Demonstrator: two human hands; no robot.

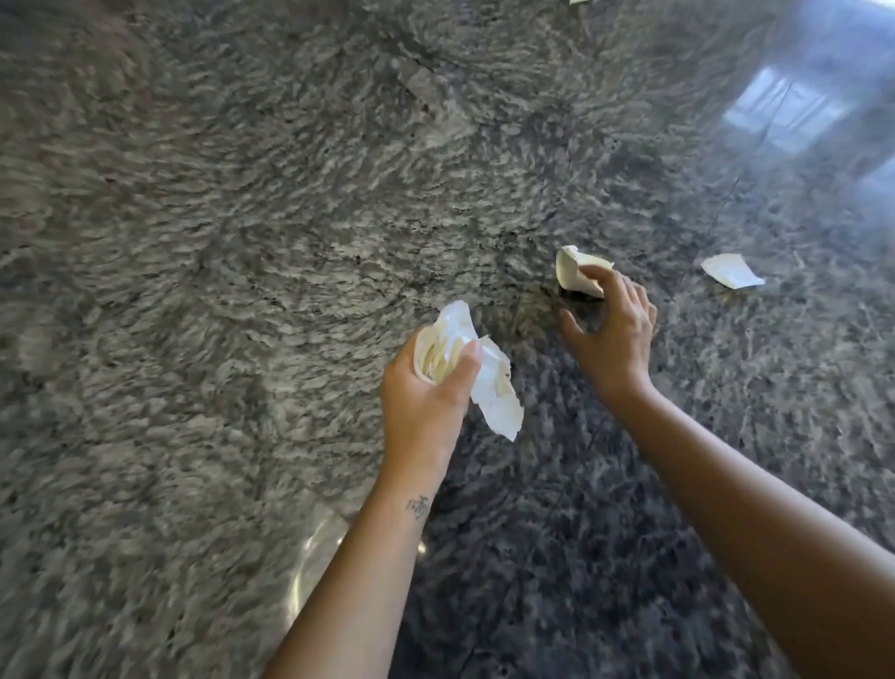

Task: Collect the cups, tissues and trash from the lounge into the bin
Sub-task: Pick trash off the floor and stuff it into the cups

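The view looks down on a polished, speckled grey stone floor [242,218], its pattern smeared by blur towards the left and top edges.

The left hand [426,402] is closed around a bundle of crumpled white paper [489,387], with the thumb pressed across the front. A rounded, ribbed, cream-coloured part sits inside the fist and a looser white sheet hangs out to the right and downward. Whether that rounded part is a crushed cup or folded tissue cannot be made out. The fingers are hidden behind the bundle. A small dark tattoo [417,506] marks the left wrist, but its design is too small to read.

The right hand [615,339] reaches down to a crumpled cream paper piece [574,271] lying on the floor. Its fingers are spread and gently curved, and the index fingertip touches the top of the piece. The thumb stands apart, down and to the left, so nothing is gripped. The hand covers the near right side of the piece, which may be a squashed cup, but this is unclear.

To the right, well apart from the hand, a flat white paper scrap [731,270] lies on the floor. Another pale fragment [578,2] is cut off by the top edge. A bright window reflection [775,106] washes out the floor at the upper right. Both forearms run out of the bottom of the view.
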